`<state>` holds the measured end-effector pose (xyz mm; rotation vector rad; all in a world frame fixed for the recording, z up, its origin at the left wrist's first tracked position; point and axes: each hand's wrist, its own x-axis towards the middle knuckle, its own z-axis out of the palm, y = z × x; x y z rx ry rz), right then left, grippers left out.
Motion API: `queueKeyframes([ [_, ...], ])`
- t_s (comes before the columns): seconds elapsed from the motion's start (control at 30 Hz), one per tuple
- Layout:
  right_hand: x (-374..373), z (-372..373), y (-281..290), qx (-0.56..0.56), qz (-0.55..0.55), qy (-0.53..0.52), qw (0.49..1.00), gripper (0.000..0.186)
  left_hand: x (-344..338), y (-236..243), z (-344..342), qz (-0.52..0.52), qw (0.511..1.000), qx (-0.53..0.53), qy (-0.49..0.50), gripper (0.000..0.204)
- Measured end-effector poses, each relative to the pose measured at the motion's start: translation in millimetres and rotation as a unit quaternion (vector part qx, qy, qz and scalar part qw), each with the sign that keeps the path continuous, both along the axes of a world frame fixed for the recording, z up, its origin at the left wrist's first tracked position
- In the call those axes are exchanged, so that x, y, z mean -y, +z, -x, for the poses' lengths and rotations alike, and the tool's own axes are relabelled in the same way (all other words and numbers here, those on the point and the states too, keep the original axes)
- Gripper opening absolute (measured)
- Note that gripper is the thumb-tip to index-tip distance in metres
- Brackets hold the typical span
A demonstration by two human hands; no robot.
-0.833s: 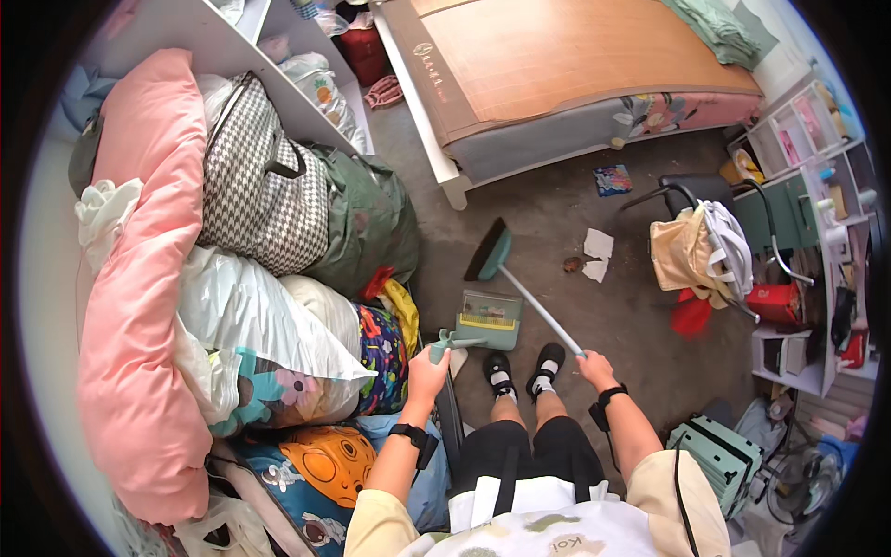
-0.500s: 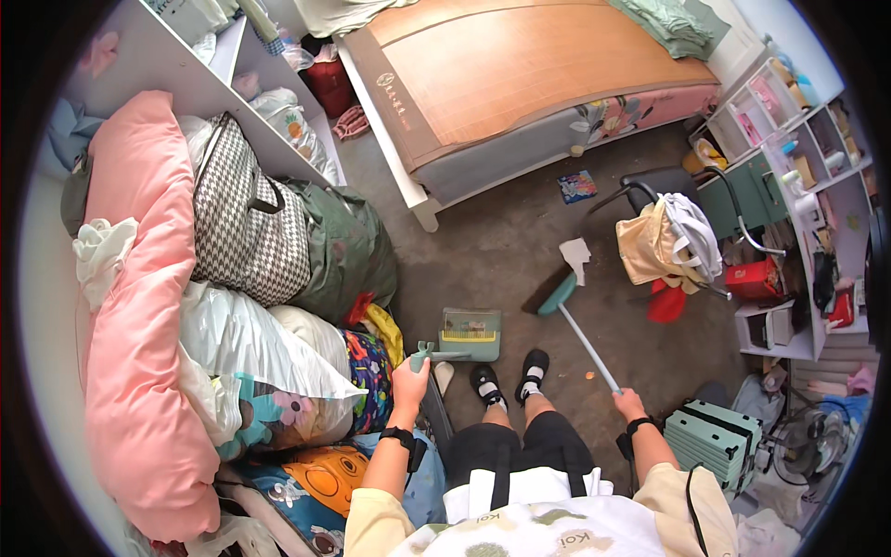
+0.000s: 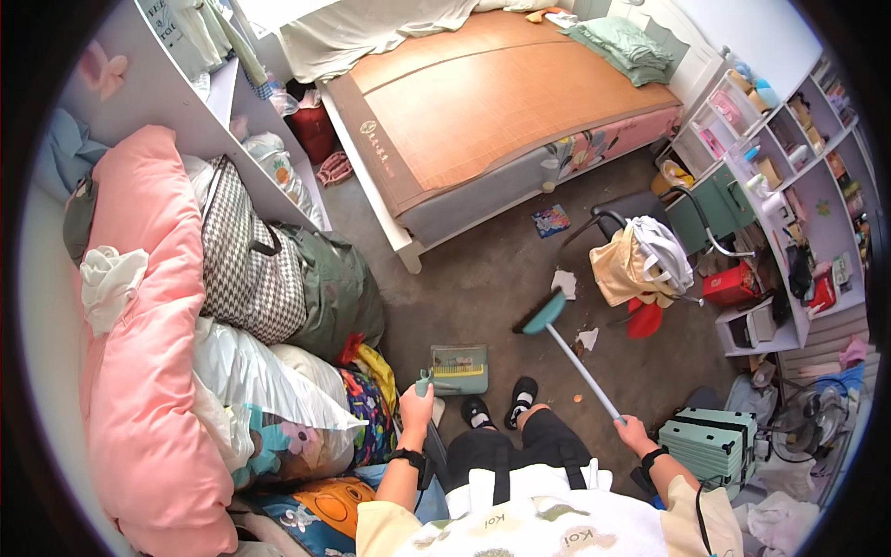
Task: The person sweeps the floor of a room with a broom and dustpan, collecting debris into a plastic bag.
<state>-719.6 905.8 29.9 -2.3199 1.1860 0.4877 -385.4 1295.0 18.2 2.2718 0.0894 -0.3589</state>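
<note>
My right hand [image 3: 635,434] is closed around the light grey-blue handle of a broom [image 3: 583,370]. Its teal head with dark bristles rests tilted on the dark floor. A white paper scrap [image 3: 563,285] lies just beyond the broom head, and a second white scrap [image 3: 588,339] lies to the right of the handle with a brownish bit beside it. In my left hand [image 3: 416,406] is the upright grip of a green dustpan [image 3: 470,379], which sits on the floor left of my feet. A yellow comb-like strip shows inside the pan.
A bed [image 3: 492,121] fills the back. Right of the broom stands a chair [image 3: 625,202] bearing a yellow-and-grey bag [image 3: 640,263]. A mint suitcase [image 3: 707,447] is at the right. Stuffed bags [image 3: 339,288] and a pink quilt [image 3: 153,353] crowd the left. A colourful flat packet [image 3: 550,221] lies near the bed.
The view has shifted, showing more of the bed. The broom head has turned and moved relative to the paper, and a second white scrap now shows right of the handle. Both hands keep their grips.
</note>
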Motion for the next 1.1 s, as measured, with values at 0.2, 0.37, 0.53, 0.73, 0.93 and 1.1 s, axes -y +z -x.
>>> queueKeyframes([
  [0.2,2.2,-124.0,-18.1,0.046,-0.138,0.003,0.989,0.033,18.9,20.3,14.7,-0.028,0.999,0.005,-0.022,0.028],
  [0.37,7.4,-236.0,-95.9,0.105,-0.145,0.062,0.982,0.033,38.4,56.1,-24.7,0.039,0.999,-0.010,-0.012,0.024],
  [0.53,30.0,-350.4,-154.9,0.060,-0.161,0.088,0.981,0.030,77.3,56.2,-65.2,-0.039,0.998,-0.001,-0.047,0.023],
  [0.73,97.7,-434.6,-213.8,0.040,-0.134,0.048,0.989,0.028,139.3,45.7,-120.2,-0.058,0.998,-0.012,-0.029,0.022],
  [0.93,166.0,-483.4,-239.7,0.073,-0.115,-0.039,0.990,0.029,209.3,30.6,-201.8,-0.102,0.994,-0.026,-0.032,0.017],
  [1.1,193.9,-483.2,-221.2,0.017,-0.147,-0.101,0.984,0.036,240.1,31.0,-248.7,-0.095,0.993,-0.015,-0.062,0.017],
])
